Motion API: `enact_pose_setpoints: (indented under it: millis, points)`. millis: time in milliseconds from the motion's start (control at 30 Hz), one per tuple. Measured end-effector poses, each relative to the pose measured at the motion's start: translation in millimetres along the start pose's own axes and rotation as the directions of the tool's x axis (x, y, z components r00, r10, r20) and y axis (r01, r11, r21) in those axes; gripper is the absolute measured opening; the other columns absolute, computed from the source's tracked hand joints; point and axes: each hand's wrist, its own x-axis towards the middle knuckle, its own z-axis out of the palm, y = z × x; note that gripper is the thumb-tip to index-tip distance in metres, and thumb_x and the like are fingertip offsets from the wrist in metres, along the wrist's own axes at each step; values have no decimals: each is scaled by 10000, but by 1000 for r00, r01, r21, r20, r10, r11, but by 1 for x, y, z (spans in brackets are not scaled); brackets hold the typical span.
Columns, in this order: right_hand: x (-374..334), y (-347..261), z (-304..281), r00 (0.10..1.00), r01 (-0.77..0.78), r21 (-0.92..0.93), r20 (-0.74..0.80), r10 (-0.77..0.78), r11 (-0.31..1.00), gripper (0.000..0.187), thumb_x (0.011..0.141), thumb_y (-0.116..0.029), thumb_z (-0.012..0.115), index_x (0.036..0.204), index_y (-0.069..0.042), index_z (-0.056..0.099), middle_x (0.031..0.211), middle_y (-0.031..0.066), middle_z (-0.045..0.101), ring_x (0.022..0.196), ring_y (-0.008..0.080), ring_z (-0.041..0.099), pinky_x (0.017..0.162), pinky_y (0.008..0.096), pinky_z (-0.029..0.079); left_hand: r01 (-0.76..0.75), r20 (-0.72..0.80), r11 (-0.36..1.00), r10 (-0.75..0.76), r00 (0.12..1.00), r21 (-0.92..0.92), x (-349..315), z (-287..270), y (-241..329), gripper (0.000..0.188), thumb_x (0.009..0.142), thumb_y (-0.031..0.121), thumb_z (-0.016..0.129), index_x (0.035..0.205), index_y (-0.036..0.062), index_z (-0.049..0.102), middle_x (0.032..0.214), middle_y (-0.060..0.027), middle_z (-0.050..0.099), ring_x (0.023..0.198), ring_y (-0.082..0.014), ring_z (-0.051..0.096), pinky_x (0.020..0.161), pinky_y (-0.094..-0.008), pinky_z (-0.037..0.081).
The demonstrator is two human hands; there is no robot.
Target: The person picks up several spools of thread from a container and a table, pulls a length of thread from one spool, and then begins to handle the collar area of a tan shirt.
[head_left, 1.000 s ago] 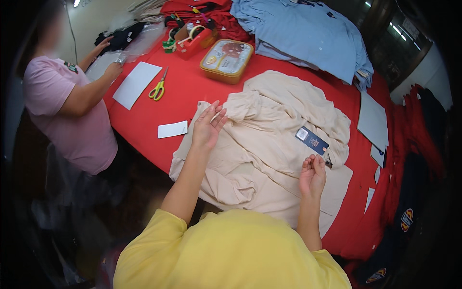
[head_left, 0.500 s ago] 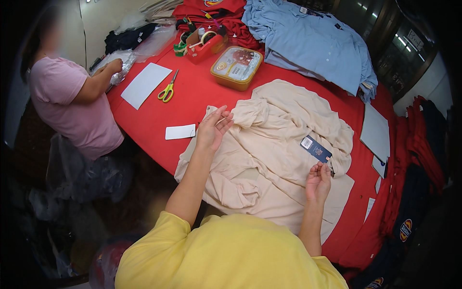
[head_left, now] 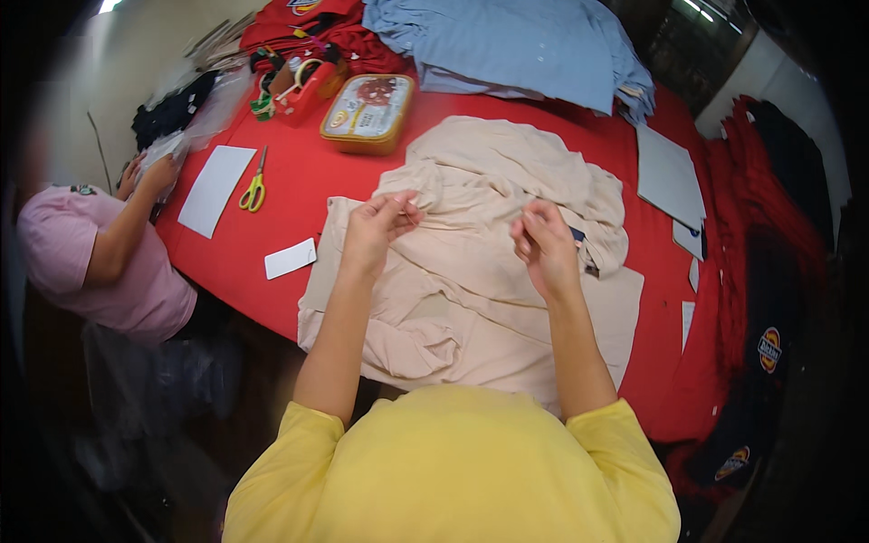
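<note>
The right hand [head_left: 546,246] has come inward from the blue tag; both it and the left hand [head_left: 378,226] now pinch the crumpled beige cotton garment [head_left: 471,290], so handling has passed from tag to cloth.

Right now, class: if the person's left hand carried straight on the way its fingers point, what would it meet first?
The left hand points right, toward the right hand. It would likely first meet the bunched fold of the beige garment between them, though depth is unclear.

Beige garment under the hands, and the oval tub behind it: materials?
Beige garment: soft matte woven or knit cloth, likely cotton; it creases and bunches. Oval tub: looks like glossy thin plastic or tin, printed lid with highlights; cannot tell which.
</note>
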Motion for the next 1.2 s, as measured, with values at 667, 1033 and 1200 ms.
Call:
enact_pose_setpoints:
  millis: [667,1033,1200]
  points:
    - [31,22,-83,955,130,437,-297,6,890,112,920,-149,557,1013,-89,540,1002,57,598,945,183,557,819,327,431,-87,-242,836,-56,969,-542,59,-62,-4,311,948,185,518,1202,5,515,1181,-102,557,1170,-231,516,1040,-395,413]
    - [27,18,-65,981,75,311,-191,-15,948,66,907,-116,573,969,-93,564,840,45,638,719,132,600,638,263,469,-16,-36,975,8,999,-223,31,-32,7,275,933,197,546,1120,-2,577,882,-32,607,885,-148,618,805,-291,511]
    - [15,4,-27,1000,7,81,-15,-6,997,81,924,-123,531,997,-92,517,761,16,579,556,75,466,514,188,361,-167,196,898,92,976,407,8,27,14,252,905,194,580,938,-45,653,769,-27,606,673,-116,604,673,-243,511]
